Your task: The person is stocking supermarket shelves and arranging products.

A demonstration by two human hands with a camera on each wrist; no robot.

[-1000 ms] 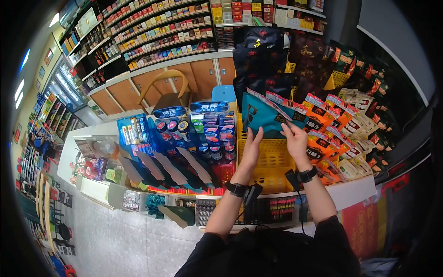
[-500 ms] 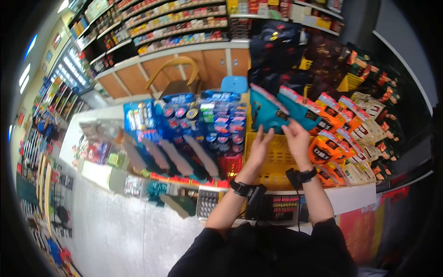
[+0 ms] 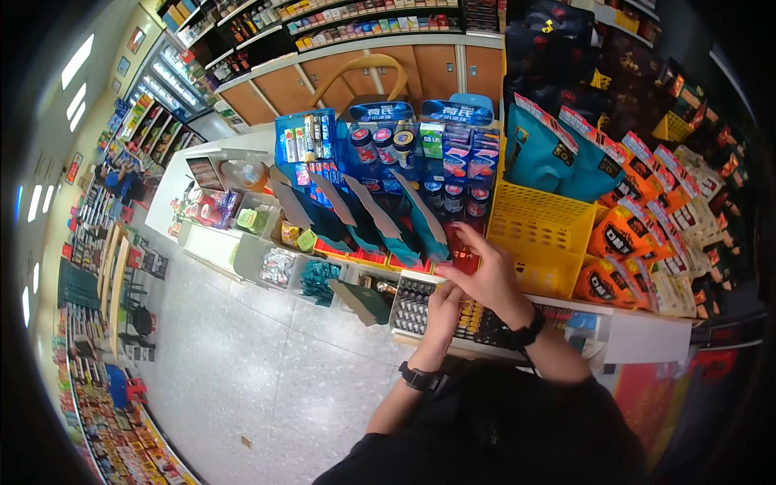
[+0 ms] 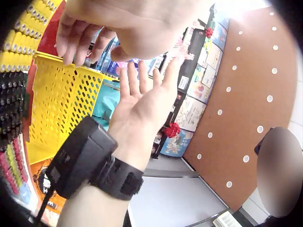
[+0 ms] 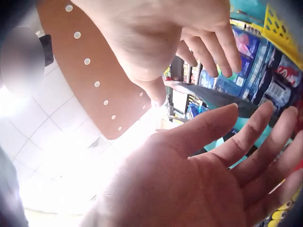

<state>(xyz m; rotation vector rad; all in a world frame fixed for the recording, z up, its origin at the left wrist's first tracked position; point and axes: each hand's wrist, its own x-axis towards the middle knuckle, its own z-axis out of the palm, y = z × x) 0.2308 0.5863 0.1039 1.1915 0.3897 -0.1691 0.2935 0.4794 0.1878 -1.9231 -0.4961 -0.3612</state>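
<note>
My left hand [image 3: 440, 317] hovers over the front of the counter display, its fingers loosely bent and nothing in them. Just above and right of it is my right hand [image 3: 493, 279], also holding nothing, with fingers spread. Its fingertips are close to the nearest teal bag [image 3: 422, 226] in a row of leaning bags with pale top strips. Both wrist views show the two palms facing across a gap with relaxed fingers. Two plump teal pouches [image 3: 540, 149] stand at the back of the yellow basket [image 3: 540, 218], away from the hands.
Gum tubs and packs [image 3: 384, 149] fill a blue rack behind the leaning bags. Orange pouches [image 3: 618, 234] stand right of the basket. A tray of small capped items [image 3: 412, 307] lies along the front edge. A wooden chair [image 3: 388, 69] is behind the counter.
Both hands have come away from the teal pouch at the yellow basket and moved left and nearer the body, towards the leaning bags. The head view has swung left.
</note>
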